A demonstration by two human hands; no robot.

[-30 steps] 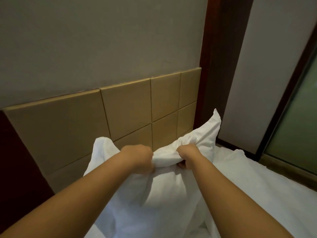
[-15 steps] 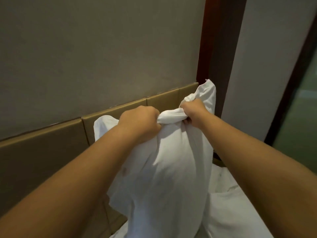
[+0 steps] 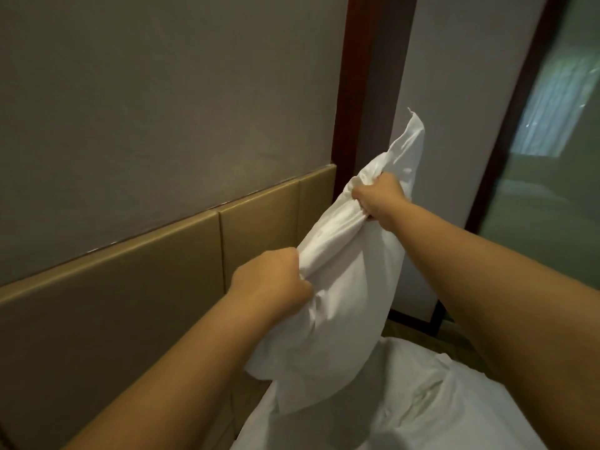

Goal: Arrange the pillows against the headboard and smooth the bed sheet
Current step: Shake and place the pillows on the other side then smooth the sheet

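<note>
Softness governs how this pillow (image 3: 344, 306) handles. It sags and bulges below the grip like a loosely filled sack, so I judge it light, limp and easy to swing, with nothing fragile about it. The cotton case looks a little slick, and a flat palm would likely slide off. Bunching the cloth along one edge, as is done here, seems the sure hold.

Both hands are clenched on that upper edge. The left hand (image 3: 272, 284) grips a wad of fabric at the lower end, and the right hand (image 3: 378, 198) grips another wad higher up and farther off. The edge runs slanted between them, and the far corner stands up in a point above the right fist.

The pillow hangs in the air in front of the tan padded headboard (image 3: 130, 287) and the dark wooden post (image 3: 352, 92) beside it. Whether it touches either, I cannot tell. For setting it down, I would expect a hold at the two corners to keep it square.

It is plain white, creased where the fists gather it, and smooth and rounded at the belly. Beneath it the white bed sheet (image 3: 438, 401) lies rumpled, its folds not yet smoothed.
</note>
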